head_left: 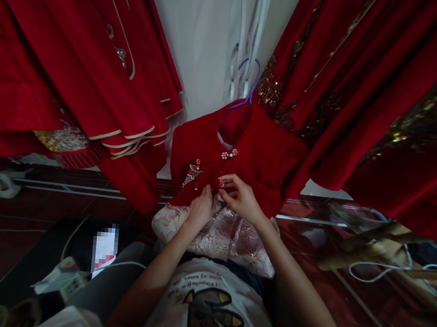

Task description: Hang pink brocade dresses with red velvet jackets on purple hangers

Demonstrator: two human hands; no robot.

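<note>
A red dress top (269, 137) with a round neckline hangs in front of me on a purple hanger (254, 80). Below it spreads a pale pink brocade skirt (235, 235) with gold pattern. The collar is closed by a beaded flower clasp (229, 154), and a lantern-shaped beaded ornament (192, 174) sits on the chest's left side. My right hand (243, 198) pinches a smaller beaded flower fastener (222, 183) at the front opening between thumb and fingers. Just left of it, my left hand (202, 206) is closed on the top's front edge, its fingertips partly hidden.
Red garments with pale piping (132, 101) hang at the left, and red garments with gold sequins (406, 128) at the right. White rack poles (253, 30) rise behind the hanger. A phone with a blurred screen (105, 248) lies lower left. Wooden pieces and a white cable (380, 267) lie right.
</note>
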